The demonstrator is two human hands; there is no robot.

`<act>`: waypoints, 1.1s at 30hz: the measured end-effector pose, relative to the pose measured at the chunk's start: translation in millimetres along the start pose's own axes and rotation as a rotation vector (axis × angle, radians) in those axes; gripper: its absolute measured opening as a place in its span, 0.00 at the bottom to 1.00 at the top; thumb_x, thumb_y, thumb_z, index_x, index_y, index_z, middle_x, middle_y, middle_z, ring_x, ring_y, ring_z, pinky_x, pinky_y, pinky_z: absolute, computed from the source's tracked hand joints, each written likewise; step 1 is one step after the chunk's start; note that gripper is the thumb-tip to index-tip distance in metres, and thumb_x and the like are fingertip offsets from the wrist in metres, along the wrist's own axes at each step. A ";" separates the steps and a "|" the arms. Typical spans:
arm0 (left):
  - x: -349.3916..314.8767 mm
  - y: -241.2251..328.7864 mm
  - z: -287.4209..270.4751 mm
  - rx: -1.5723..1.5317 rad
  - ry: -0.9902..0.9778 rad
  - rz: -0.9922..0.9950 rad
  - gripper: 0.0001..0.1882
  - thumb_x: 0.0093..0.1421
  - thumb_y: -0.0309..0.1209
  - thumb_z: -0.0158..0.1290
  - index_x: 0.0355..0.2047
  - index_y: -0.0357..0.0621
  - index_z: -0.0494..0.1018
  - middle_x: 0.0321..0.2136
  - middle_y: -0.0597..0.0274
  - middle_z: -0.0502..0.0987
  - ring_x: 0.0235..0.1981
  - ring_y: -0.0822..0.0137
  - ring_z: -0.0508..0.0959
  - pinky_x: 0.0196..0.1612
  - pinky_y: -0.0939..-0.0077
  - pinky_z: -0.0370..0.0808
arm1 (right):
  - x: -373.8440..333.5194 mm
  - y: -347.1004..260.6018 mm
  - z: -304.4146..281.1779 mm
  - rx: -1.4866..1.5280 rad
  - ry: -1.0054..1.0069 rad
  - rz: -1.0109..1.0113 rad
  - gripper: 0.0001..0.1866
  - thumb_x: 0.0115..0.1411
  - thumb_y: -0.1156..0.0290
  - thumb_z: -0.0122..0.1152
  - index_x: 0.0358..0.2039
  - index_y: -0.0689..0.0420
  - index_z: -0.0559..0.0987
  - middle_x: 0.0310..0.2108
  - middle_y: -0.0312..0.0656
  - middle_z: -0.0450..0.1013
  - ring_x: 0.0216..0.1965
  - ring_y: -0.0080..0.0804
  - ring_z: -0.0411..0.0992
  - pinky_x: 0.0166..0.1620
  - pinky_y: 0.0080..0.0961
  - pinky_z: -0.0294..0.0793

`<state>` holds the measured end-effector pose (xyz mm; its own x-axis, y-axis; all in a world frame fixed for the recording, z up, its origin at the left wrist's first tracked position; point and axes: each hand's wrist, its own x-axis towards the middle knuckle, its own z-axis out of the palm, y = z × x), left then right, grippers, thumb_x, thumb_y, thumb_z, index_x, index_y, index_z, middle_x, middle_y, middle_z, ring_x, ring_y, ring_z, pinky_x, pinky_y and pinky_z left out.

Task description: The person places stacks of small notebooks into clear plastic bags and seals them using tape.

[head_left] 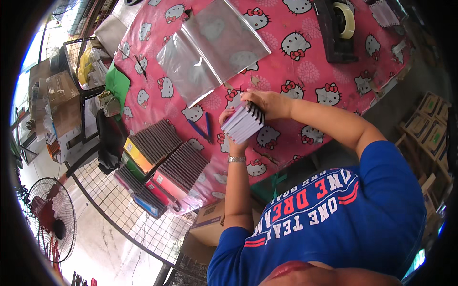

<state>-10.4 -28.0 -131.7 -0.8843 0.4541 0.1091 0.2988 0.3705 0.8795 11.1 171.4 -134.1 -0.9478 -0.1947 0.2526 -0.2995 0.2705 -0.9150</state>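
A small stack of spiral notebooks (242, 125), with pale page edges and dark coil bindings, is held up over the table's near side. My left hand (237, 147) supports it from below and the left, its fingers wrapped around the far left side. Closed over the coil side at the upper right is my right hand (271, 103), thumb on the top corner. To the left on the table lie blue-handled pliers (202, 129). Beyond my hands, clear plastic bags (214, 52) are spread flat.
Tall stacks of spiral notebooks (164, 159) stand at the left table edge. A black tape dispenser (336, 33) sits far right on the pink patterned tablecloth (305, 71). A fan (51, 219) stands lower left, a cardboard box (207, 224) below the table edge.
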 end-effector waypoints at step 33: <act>188.2 0.0 93.3 0.258 -0.066 -0.208 0.07 0.54 0.33 0.58 0.26 0.43 0.80 0.36 0.62 0.74 0.46 0.58 0.67 0.51 0.64 0.64 | -79.0 -74.2 -160.4 -0.946 0.384 0.225 0.36 0.43 0.46 0.67 0.43 0.61 0.67 0.36 0.42 0.65 0.39 0.37 0.69 0.42 0.31 0.74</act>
<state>-143.3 133.0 -154.4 -0.9133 0.3955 -0.0978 0.2029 0.6499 0.7324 90.6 317.9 -35.8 -0.9138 0.2195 0.3416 0.0813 0.9231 -0.3758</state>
